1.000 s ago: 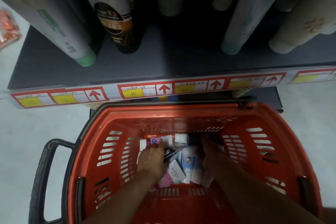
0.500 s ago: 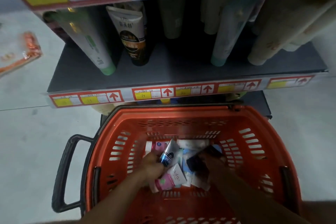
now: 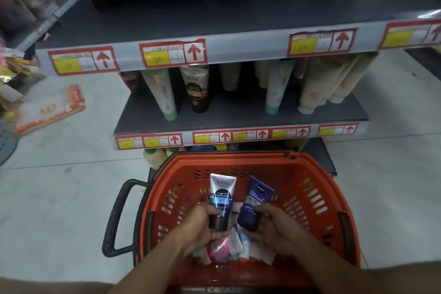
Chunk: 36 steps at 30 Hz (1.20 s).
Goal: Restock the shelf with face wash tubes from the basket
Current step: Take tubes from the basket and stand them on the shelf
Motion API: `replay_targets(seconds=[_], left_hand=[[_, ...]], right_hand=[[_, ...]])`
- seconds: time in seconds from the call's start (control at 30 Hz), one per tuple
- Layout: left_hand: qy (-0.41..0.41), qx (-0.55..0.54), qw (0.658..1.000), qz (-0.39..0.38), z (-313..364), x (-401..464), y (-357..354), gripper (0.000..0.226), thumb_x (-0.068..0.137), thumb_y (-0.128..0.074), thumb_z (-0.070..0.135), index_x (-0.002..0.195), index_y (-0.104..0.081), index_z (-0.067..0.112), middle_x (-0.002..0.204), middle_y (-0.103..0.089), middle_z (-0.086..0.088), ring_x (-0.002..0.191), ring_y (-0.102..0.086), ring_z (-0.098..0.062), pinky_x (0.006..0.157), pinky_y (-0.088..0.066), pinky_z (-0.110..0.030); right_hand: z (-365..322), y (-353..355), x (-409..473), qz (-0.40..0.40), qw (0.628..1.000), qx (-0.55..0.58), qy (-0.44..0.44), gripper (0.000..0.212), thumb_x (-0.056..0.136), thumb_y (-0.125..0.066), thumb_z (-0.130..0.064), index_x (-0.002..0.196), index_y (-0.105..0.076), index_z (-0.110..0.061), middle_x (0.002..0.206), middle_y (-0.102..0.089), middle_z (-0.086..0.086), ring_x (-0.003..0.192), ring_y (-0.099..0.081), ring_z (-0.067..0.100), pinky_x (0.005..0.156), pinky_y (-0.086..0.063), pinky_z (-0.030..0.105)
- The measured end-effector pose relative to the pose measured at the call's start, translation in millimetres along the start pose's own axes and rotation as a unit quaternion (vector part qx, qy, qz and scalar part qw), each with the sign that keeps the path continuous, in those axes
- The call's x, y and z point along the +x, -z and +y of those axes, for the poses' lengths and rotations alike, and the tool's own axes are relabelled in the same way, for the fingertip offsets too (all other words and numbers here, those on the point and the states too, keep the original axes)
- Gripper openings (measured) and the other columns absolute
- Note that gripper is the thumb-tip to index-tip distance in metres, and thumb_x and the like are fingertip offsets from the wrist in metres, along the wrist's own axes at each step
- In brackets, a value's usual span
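Above the red plastic basket point(image 3: 310, 198): left hand point(image 3: 200, 227) gripping white-and-blue black-capped tube point(image 3: 221, 200), right hand point(image 3: 274, 227) gripping dark blue Nivea tube point(image 3: 254, 205). Both upright, caps down, crimped ends toward shelves.

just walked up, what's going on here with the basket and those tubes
A person is restocking a store shelf. The left hand grips a white and blue tube with a black cap, and the right hand grips a dark blue Nivea tube, both held cap-down above the red basket. More tubes, including a pink one, lie in the basket. The lower shelf ahead holds standing tubes with gaps between them.
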<state>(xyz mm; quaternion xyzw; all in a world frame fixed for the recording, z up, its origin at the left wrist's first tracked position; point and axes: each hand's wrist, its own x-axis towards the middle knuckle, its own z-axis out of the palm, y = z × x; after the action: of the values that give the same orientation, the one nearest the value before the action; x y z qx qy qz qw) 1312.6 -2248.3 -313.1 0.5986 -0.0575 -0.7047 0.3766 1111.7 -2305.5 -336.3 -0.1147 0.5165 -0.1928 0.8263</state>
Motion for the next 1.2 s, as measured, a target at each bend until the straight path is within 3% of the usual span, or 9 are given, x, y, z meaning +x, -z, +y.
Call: replay_targets(seconds=[0.13, 0.27, 0.4, 0.5, 0.7, 0.9, 1.0, 1.07, 1.2], left_hand=[[-0.073, 0.014, 0.997, -0.01, 6, -27, -7, 0.031, 0.089, -0.057, -0.005, 0.119, -0.057, 0.001, 0.096, -0.071, -0.021, 0.08, -0.069, -0.032, 0.07, -0.055, -0.041], [-0.154, 0.045, 0.987, -0.01, 13, -55, -16, 0.052, 0.084, -0.061, -0.019, 0.128, -0.056, 0.009, 0.107, -0.076, -0.016, 0.094, -0.071, -0.031, 0.076, -0.059, -0.043], [-0.205, 0.049, 0.977, -0.006, 23, -84, -25, 0.054, 0.085, -0.063, -0.021, 0.125, -0.057, 0.014, 0.11, -0.074, -0.016, 0.097, -0.071, -0.033, 0.079, -0.061, -0.042], [-0.242, 0.037, 0.969, -0.021, 34, -107, -28, 0.056, 0.084, -0.07, -0.017, 0.129, -0.057, 0.014, 0.126, -0.065, -0.021, 0.112, -0.069, -0.038, 0.088, -0.061, -0.045], [-0.341, 0.099, 0.935, 0.008, 60, -153, -38, 0.052, 0.079, -0.085, -0.001, 0.124, -0.065, 0.015, 0.114, -0.077, -0.01, 0.107, -0.074, -0.029, 0.095, -0.059, -0.055], [-0.422, 0.13, 0.894, 0.068, 85, -188, -39, 0.053, 0.075, -0.089, 0.004, 0.121, -0.065, 0.016, 0.106, -0.08, 0.001, 0.098, -0.076, -0.014, 0.087, -0.062, -0.032], [-0.459, 0.134, 0.875, 0.079, 97, -199, -35, 0.054, 0.074, -0.09, 0.005, 0.121, -0.066, 0.017, 0.108, -0.079, -0.001, 0.1, -0.076, -0.016, 0.091, -0.061, -0.036], [-0.475, 0.141, 0.865, 0.081, 107, -208, -32, 0.054, 0.075, -0.091, 0.011, 0.122, -0.066, 0.019, 0.109, -0.079, -0.001, 0.102, -0.076, -0.018, 0.091, -0.061, -0.039], [-0.503, 0.149, 0.844, 0.113, 129, -225, -25, 0.051, 0.076, -0.091, 0.017, 0.121, -0.067, 0.026, 0.106, -0.079, 0.006, 0.1, -0.075, -0.012, 0.084, -0.063, -0.032]], right_hand=[[-5, -8, -28, -0.044, 0.997, -0.028, 0.063, 0.053, 0.073, -0.068, 0.003, 0.125, -0.058, -0.003, 0.113, -0.071, 0.021, 0.101, -0.068, 0.037, 0.074, -0.062, 0.048], [-11, -20, -57, -0.058, 0.989, -0.05, 0.124, 0.058, 0.071, -0.074, -0.001, 0.127, -0.059, -0.006, 0.117, -0.074, 0.017, 0.106, -0.069, 0.034, 0.082, -0.06, 0.048], [-20, -32, -85, -0.076, 0.978, -0.067, 0.181, 0.058, 0.074, -0.075, 0.002, 0.128, -0.06, -0.011, 0.12, -0.072, 0.017, 0.111, -0.069, 0.037, 0.09, -0.058, 0.051], [-28, -43, -104, -0.078, 0.967, -0.089, 0.226, 0.058, 0.074, -0.075, 0.007, 0.127, -0.06, -0.012, 0.118, -0.073, 0.018, 0.109, -0.071, 0.038, 0.091, -0.058, 0.051], [-45, -68, -139, -0.041, 0.921, -0.198, 0.332, 0.058, 0.072, -0.084, 0.004, 0.124, -0.062, -0.011, 0.11, -0.077, 0.009, 0.103, -0.074, 0.031, 0.098, -0.055, 0.055], [-63, -103, -173, -0.049, 0.873, -0.225, 0.429, 0.057, 0.067, -0.086, 0.005, 0.115, -0.06, -0.011, 0.107, -0.078, 0.007, 0.098, -0.075, 0.022, 0.085, -0.059, 0.036], [-72, -119, -187, -0.062, 0.848, -0.244, 0.466, 0.067, 0.06, -0.09, -0.006, 0.118, -0.057, -0.013, 0.111, -0.077, 0.006, 0.102, -0.074, 0.02, 0.087, -0.058, 0.034], [-79, -128, -196, -0.066, 0.83, -0.271, 0.482, 0.064, 0.067, -0.09, -0.003, 0.12, -0.057, -0.018, 0.112, -0.076, 0.003, 0.103, -0.074, 0.017, 0.088, -0.059, 0.033], [-91, -149, -207, -0.068, 0.801, -0.311, 0.506, 0.062, 0.074, -0.088, -0.008, 0.124, -0.056, -0.025, 0.112, -0.075, 0.001, 0.102, -0.074, 0.015, 0.085, -0.061, 0.035]])
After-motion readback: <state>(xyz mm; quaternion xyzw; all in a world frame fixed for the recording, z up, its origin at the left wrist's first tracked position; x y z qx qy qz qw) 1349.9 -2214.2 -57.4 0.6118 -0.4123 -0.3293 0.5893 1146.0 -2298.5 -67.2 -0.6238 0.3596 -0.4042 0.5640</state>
